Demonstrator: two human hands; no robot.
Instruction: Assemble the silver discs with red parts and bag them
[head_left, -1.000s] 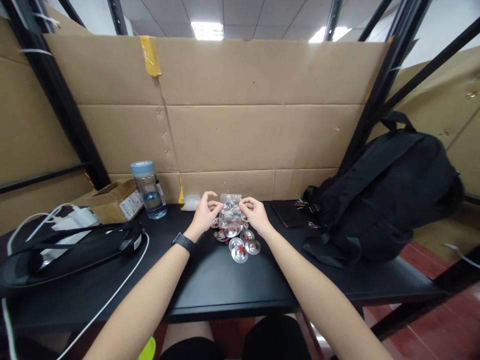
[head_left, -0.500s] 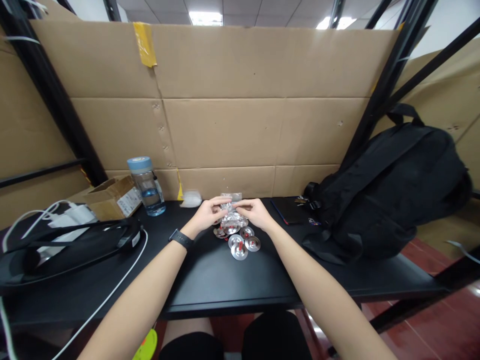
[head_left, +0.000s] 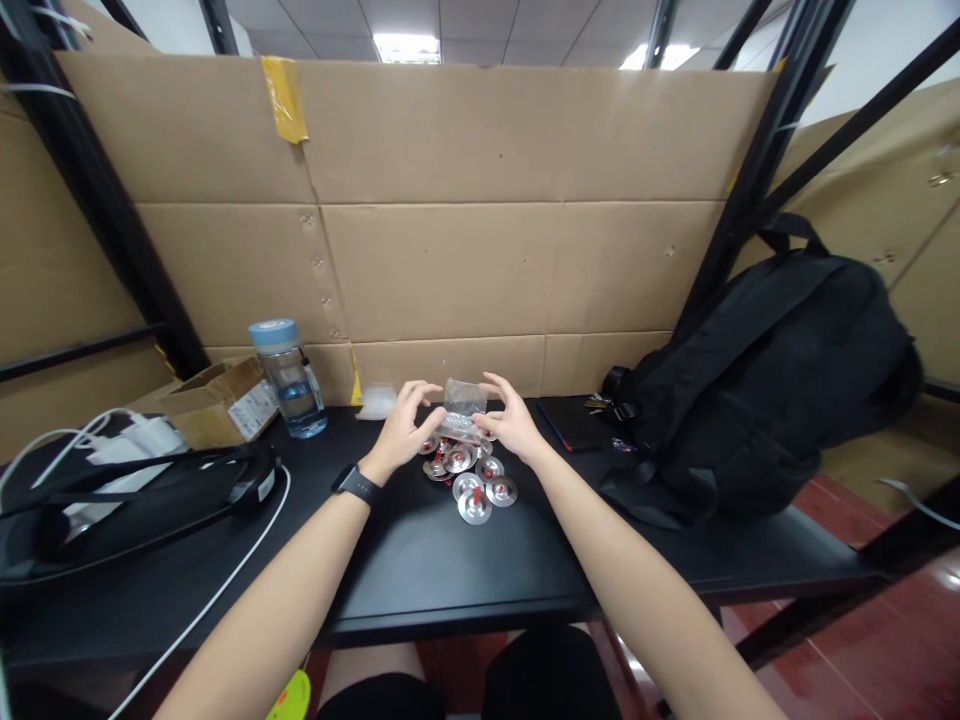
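Note:
A small clear plastic bag point(head_left: 463, 404) is held just above the black table point(head_left: 420, 560) between both of my hands. My left hand point(head_left: 403, 430) pinches its left side, with a black watch on that wrist. My right hand point(head_left: 508, 420) grips the right side, fingers curled round it. Beneath and in front of the bag lies a heap of several shiny metal discs with red centres point(head_left: 474, 480).
A blue-capped water bottle point(head_left: 289, 377) and an open cardboard box point(head_left: 217, 400) stand at the back left. A black strap with white cables point(head_left: 135, 490) lies at the left. A black backpack point(head_left: 757, 380) fills the right side. Cardboard sheets wall the back.
The bag has been lifted slightly and my fingers have spread more around it; the view shifted a little. The discs on the table have not moved.

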